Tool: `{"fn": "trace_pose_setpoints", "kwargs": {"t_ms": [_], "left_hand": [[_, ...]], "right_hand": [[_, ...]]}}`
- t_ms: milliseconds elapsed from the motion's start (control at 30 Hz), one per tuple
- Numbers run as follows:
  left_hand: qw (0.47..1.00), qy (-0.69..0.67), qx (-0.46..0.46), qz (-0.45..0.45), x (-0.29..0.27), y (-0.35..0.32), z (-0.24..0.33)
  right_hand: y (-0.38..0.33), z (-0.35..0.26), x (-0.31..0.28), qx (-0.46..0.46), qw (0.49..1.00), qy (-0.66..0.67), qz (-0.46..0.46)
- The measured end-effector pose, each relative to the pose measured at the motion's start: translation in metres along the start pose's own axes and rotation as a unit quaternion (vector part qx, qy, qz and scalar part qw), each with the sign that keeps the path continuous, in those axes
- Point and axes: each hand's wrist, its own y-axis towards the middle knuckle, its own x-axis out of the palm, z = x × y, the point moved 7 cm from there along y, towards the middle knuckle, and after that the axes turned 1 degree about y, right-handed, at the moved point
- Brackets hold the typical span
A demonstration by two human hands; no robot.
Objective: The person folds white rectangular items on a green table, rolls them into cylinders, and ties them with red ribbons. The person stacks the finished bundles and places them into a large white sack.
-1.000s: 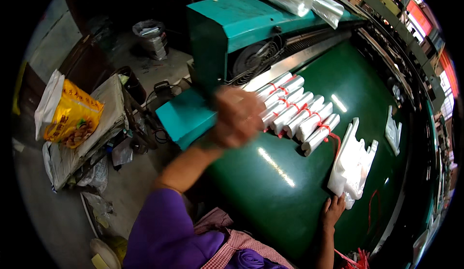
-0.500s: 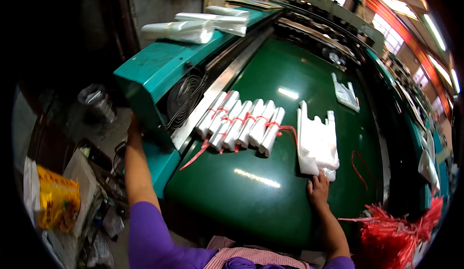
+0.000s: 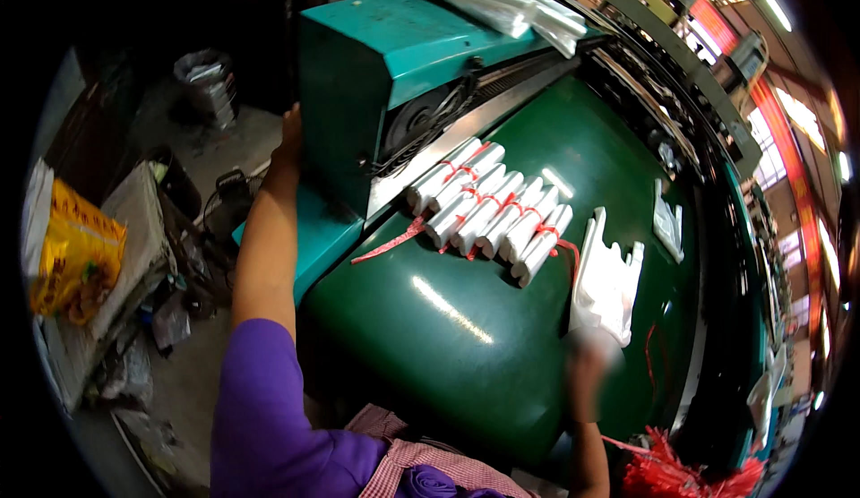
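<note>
My right hand (image 3: 587, 380) is at the near end of a stack of white plastic T-shirt bags (image 3: 604, 287). Its fingers are smeared, so whether they grip the bags does not show. The bags lie flat on a green conveyor belt (image 3: 403, 337), handles pointing away from me. My left arm reaches out to the far left, and my left hand (image 3: 291, 133) is against the side of a teal machine housing (image 3: 345, 95); its fingers are mostly hidden in shadow. Between the arms, a row of rolled bag bundles (image 3: 493, 211) tied with red string lies on the belt.
Farther up the belt lies another white bag (image 3: 666, 220). Clear plastic rolls (image 3: 484, 1) rest on the housing. A bunch of red string (image 3: 685, 467) is at lower right. On the left are a yellow package (image 3: 81, 252) and a bin (image 3: 208, 86).
My view has turned, so the belt and bundles appear shifted right and tilted. My left hand is farther up along the housing's side. My right hand remains by the bag stack, now blurred.
</note>
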Motion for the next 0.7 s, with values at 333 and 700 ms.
{"fn": "trace_pose_setpoints", "kwargs": {"t_ms": [333,700], "left_hand": [[0.893,0.304,0.050,0.327,-0.026,-0.070,0.179],[0.912,0.097,-0.020,0.399,-0.044,-0.090,0.184]], "right_hand": [[-0.020,-0.014,-0.014,-0.026,0.998,-0.062,-0.007],[-0.028,-0.026,-0.023,-0.051,0.996,-0.075,-0.010]]}}
